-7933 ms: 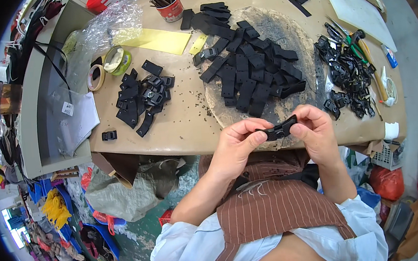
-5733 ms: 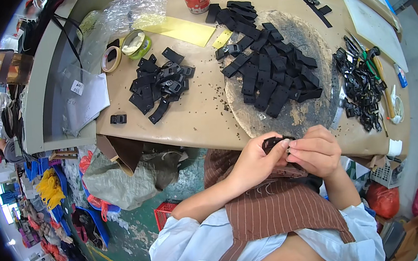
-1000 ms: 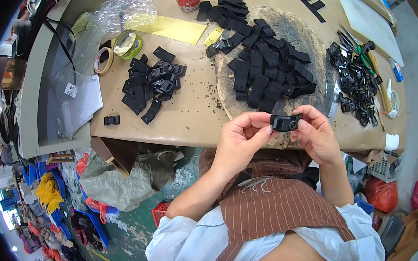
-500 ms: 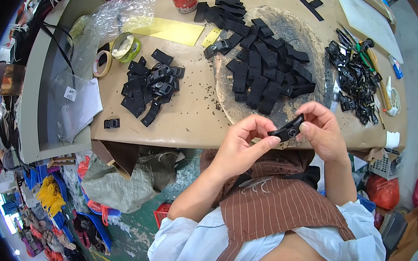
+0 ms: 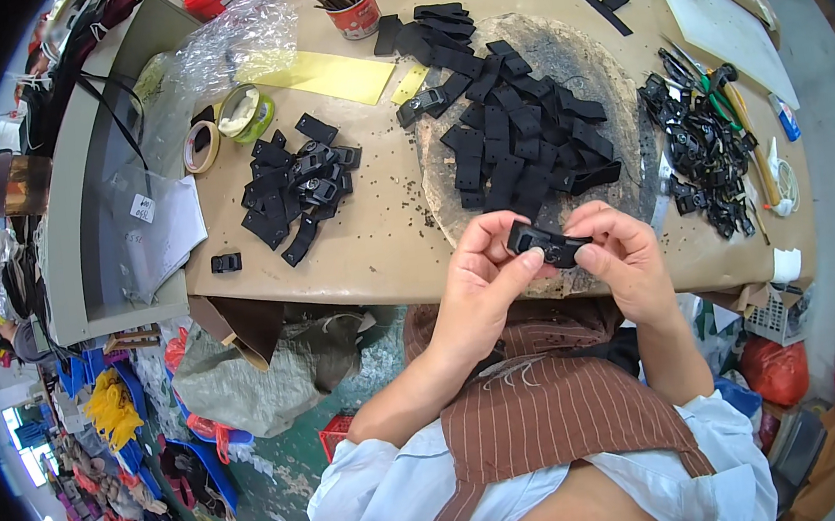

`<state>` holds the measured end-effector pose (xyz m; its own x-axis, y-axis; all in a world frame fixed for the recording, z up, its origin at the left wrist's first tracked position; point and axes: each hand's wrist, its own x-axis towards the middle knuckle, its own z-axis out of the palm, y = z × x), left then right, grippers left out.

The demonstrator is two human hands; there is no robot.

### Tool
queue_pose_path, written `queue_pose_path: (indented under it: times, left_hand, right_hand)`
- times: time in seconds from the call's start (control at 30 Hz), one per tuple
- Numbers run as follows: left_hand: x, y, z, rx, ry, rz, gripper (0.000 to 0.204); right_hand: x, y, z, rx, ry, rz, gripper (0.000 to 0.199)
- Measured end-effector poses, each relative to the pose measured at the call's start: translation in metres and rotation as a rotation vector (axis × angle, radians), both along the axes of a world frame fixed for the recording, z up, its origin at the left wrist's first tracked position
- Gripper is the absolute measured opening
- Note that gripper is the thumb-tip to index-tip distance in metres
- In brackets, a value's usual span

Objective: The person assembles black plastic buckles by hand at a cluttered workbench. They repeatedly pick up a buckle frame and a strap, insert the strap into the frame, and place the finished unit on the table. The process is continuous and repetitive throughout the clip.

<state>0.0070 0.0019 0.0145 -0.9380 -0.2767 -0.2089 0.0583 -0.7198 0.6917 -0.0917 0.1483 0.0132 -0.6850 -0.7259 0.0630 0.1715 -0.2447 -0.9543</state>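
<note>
Between my two hands, just above the table's front edge, is a black strap piece with a buckle [image 5: 549,246]. My left hand [image 5: 488,279] pinches its left end, thumb on the buckle side. My right hand [image 5: 621,253] pinches the right end between thumb and fingers. Behind my hands, a heap of short black strap pieces [image 5: 527,139] with small holes covers much of a round worn board [image 5: 628,100]. To the left lies a smaller pile of straps with buckles [image 5: 300,186]. One loose black buckle [image 5: 226,264] rests near the table's front edge.
At right, a heap of black buckles [image 5: 704,153] lies beside green-handled pliers [image 5: 722,101] and a hammer [image 5: 753,143]. Farther back stands a red can of rods [image 5: 354,15]. A green tub [image 5: 248,114] and a tape roll [image 5: 200,146] sit at left.
The held strap piece has tilted the other way, its left end now higher and its right end lower. Both hands still grip it. The whole view has shifted slightly.
</note>
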Motion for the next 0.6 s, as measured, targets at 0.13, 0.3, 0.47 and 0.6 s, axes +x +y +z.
queue_pose_path:
  times: [0.13, 0.3, 0.47, 0.6]
  left_hand:
    - [0.004, -0.012, -0.004, -0.352, 0.051, -0.094, 0.021]
    - [0.01, -0.01, -0.005, -0.476, -0.066, -0.026, 0.024]
    - [0.01, -0.013, -0.004, -0.46, -0.065, -0.06, 0.024]
    - [0.01, -0.013, -0.001, -0.444, -0.089, -0.043, 0.022]
  right_hand:
    - [0.0, 0.006, 0.001, 0.06, -0.206, 0.024, 0.018]
    - [0.006, 0.001, 0.006, 0.096, -0.335, 0.022, 0.021]
    - [0.002, 0.008, 0.0, 0.093, -0.3, 0.031, 0.025]
    - [0.006, 0.005, 0.006, 0.022, -0.239, -0.061, 0.022]
